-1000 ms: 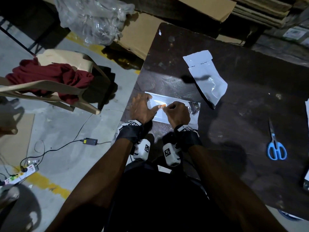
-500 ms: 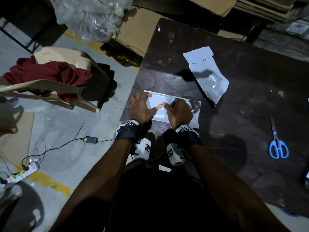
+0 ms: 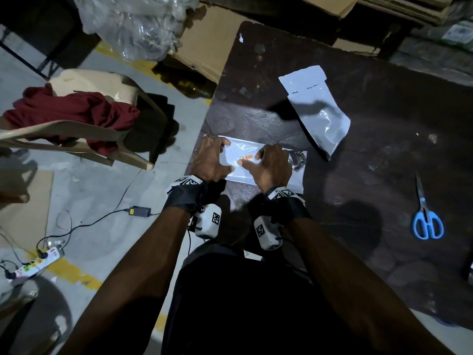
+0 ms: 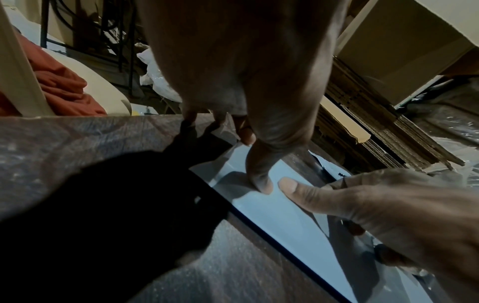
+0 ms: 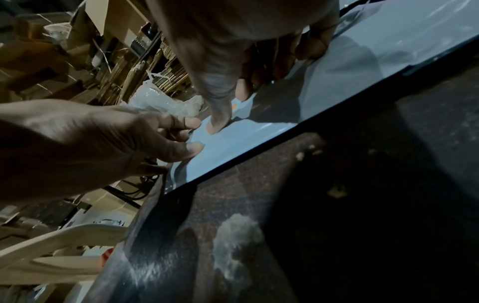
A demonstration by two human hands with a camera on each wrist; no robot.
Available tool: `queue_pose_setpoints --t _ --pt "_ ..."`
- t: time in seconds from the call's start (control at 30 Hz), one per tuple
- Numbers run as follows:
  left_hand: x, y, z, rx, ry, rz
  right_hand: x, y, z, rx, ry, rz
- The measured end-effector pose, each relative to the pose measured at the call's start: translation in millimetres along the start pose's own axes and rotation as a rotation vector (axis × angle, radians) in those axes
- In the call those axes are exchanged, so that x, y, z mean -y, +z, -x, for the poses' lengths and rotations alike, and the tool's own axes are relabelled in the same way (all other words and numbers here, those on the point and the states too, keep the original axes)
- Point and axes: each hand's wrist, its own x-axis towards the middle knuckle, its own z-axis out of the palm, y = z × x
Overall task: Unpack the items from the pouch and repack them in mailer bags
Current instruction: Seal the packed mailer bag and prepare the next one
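Note:
A white mailer bag (image 3: 242, 149) lies flat on the dark table (image 3: 384, 155), close to its left edge. My left hand (image 3: 217, 156) rests on the bag's left end, fingers spread, and its thumb presses the plastic (image 4: 272, 221). My right hand (image 3: 266, 162) presses the bag a little further right, its thumb laid flat toward the left thumb. A small orange strip (image 3: 247, 157) shows on the bag between the right thumb and forefinger (image 5: 242, 92). Neither hand lifts anything. What is inside the bag is hidden.
A second white bag (image 3: 317, 111) lies further back on the table. Crumpled clear plastic (image 3: 298, 158) sits just right of my right hand. Blue-handled scissors (image 3: 427, 221) lie at the right. A chair with red cloth (image 3: 76, 111) stands left of the table, with cardboard behind it.
My right hand was bunched with its fingertips at the orange strip; now its fingers are spread and its thumb lies on the bag. The left hand stays in place.

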Motion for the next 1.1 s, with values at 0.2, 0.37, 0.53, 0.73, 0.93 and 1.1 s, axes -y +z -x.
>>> queue_pose_setpoints --t 0.2,0.37,0.53,0.73,0.93,1.1 --pt "1 1 4 -0.023 0.002 -0.130 -10 -13 -20 0.006 0.044 -0.002" --pt "-4 2 13 -0.043 0.028 -0.379 -10 -21 -24 -0.024 0.032 0.052" --pt "-3 -2 21 -0.012 0.127 -0.505 -14 -11 -9 -0.061 0.015 0.036" --pt "-2 -4 20 0.046 0.112 -0.504 -2 -5 -9 -0.126 0.037 0.131" --pt "0 -6 20 0.075 0.083 -0.457 -1 -5 -2 -0.070 -0.049 0.126" --pt "6 -6 18 0.079 0.088 -0.428 -2 -14 -10 -0.098 0.010 0.092"
